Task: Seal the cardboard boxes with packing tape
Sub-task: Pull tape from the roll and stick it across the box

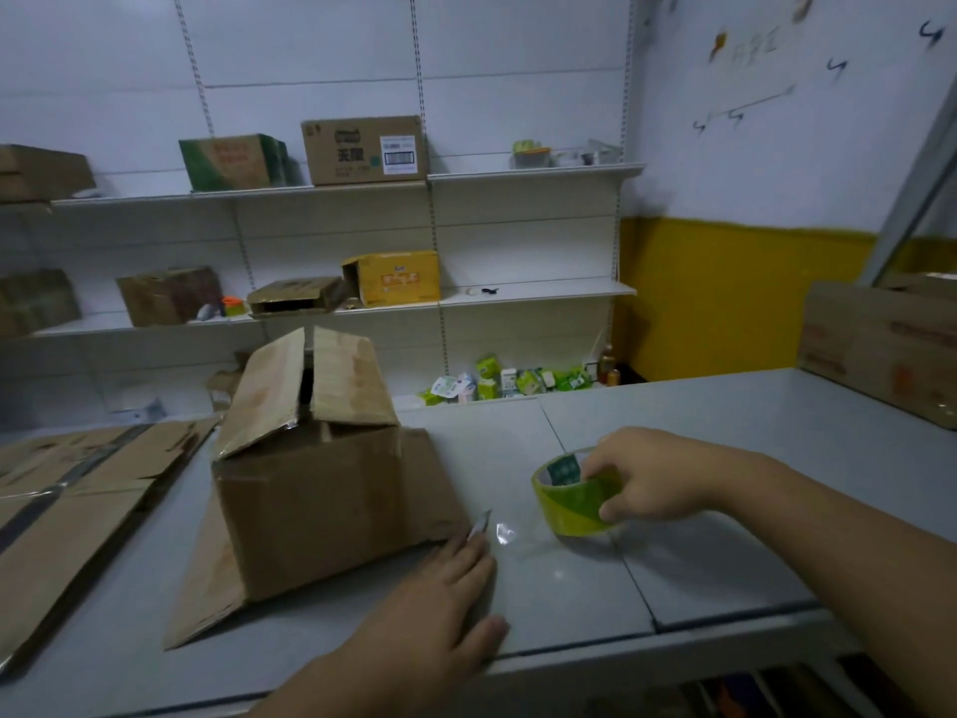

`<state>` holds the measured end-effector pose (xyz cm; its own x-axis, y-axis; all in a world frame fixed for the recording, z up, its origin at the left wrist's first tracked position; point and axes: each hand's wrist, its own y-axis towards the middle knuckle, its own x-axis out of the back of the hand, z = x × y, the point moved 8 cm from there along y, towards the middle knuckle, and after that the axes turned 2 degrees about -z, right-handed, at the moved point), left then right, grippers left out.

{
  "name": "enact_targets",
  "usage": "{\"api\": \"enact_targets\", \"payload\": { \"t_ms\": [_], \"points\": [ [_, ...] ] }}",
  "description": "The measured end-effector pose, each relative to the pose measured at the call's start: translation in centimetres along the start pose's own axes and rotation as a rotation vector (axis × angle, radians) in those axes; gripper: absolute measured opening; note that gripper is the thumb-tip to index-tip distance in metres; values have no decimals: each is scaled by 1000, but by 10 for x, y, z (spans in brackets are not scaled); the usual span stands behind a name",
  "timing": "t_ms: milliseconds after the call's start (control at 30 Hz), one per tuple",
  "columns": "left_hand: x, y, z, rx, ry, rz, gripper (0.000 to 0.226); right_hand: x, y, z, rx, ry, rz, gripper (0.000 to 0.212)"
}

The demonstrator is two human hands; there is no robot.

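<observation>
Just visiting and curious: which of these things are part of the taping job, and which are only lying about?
In use:
- cardboard box, flaps not yet shut
- tape roll in right hand
- left hand holding the pulled tape end

Lying about:
- flattened cardboard
- shelf boxes
- green cartons

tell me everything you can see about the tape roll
The tape roll is a yellow-green ring of glossy packing tape around a core with green print inside. It stands tilted on the grey table, right of the cardboard box. The right hand holds it, fingers over its rim. A clear strip runs from it toward the left hand.
</observation>
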<state>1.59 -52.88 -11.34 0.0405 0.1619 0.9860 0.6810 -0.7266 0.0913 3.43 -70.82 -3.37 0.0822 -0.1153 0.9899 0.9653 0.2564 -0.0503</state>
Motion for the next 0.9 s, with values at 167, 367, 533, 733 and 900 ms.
{"api": "enact_targets", "payload": {
  "t_ms": [167,367,533,733,900],
  "points": [
    [10,-4,-1,-23,-23,-169,80,33,-35,-18,-75,171,-13,11],
    [70,-17,-25,23,-845,-451,98,30,-56,28,129,405,-43,12],
    [112,-35,-16,10,-567,-596,69,28,-54,64,250,477,-82,18],
    [158,-81,-13,-183,-246,-684,16,19,-47,99,384,746,-26,19],
    [151,-87,31,328,-995,-349,27,19,-46,129,473,853,-1,14]
  ]
}}
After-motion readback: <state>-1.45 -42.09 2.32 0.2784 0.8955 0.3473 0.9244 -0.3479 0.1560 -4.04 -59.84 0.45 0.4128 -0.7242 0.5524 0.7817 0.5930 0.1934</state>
